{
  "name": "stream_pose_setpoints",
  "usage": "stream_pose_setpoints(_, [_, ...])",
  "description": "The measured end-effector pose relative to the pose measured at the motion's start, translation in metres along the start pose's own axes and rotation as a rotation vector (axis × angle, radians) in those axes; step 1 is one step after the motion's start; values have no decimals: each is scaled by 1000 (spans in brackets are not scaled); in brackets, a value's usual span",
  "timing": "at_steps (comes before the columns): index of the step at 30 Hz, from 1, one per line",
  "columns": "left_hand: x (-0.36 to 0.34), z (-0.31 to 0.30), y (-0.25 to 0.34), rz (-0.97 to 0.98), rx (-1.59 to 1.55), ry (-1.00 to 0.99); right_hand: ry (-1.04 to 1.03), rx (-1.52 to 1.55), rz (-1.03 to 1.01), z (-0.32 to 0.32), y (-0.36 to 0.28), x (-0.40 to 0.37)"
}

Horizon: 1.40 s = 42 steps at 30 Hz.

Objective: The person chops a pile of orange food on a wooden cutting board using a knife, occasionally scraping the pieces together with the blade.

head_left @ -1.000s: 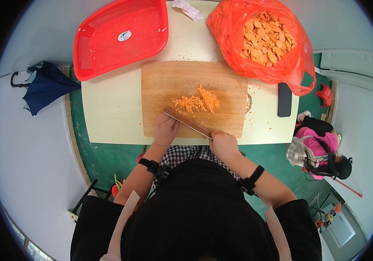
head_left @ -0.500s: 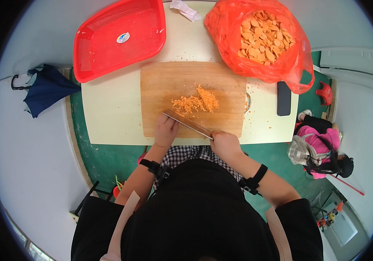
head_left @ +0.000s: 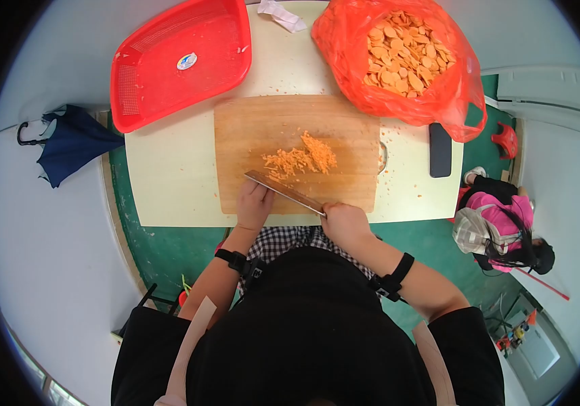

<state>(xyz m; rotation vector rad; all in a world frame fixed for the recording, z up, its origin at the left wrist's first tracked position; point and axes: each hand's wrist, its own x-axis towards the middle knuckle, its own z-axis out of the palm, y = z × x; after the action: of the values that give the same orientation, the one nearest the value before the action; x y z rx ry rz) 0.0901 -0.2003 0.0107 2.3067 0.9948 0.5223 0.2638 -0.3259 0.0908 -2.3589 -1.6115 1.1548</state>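
Wooden board (head_left: 269,132): orange shreds (head_left: 301,161) at centre.
Right hand (head_left: 345,222): clamped on knife (head_left: 283,191) handle.
Left hand (head_left: 254,204): fingers flat on blade spine, gripping nothing.

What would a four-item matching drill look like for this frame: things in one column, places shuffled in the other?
Things
1. red basket
2. chopped carrot
3. black phone
4. blue umbrella

Places
A. off the table, to its left
B. on the cutting board, just beyond the cleaver blade
C. at the table's far left corner
D. on the table, right of the cutting board, beside the orange bag

Pairs: 1-C, 2-B, 3-D, 4-A
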Motion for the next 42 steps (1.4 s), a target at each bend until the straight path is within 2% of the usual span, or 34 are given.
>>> stream_pose_setpoints(7, [0, 1, 1, 17, -9, 16, -54, -19, 3, 12, -7, 22])
stream_pose_setpoints(14, [3, -2, 5, 43, 18, 53, -24, 2, 9, -6, 0, 4])
stream_pose_setpoints(16, [0, 0, 5, 24, 10, 50, -89, 22, 25, -8, 2, 0])
stream_pose_setpoints(22, [-1, -1, 4, 7, 1, 33, -35, 34, 4, 0, 0, 0])
stream_pose_setpoints(28, [-3, 2, 2, 32, -2, 51, -72, -24, 1, 12, -13, 24])
stream_pose_setpoints(42, [0, -20, 10, 182, 91, -41, -11, 51, 108, -14, 1, 9])
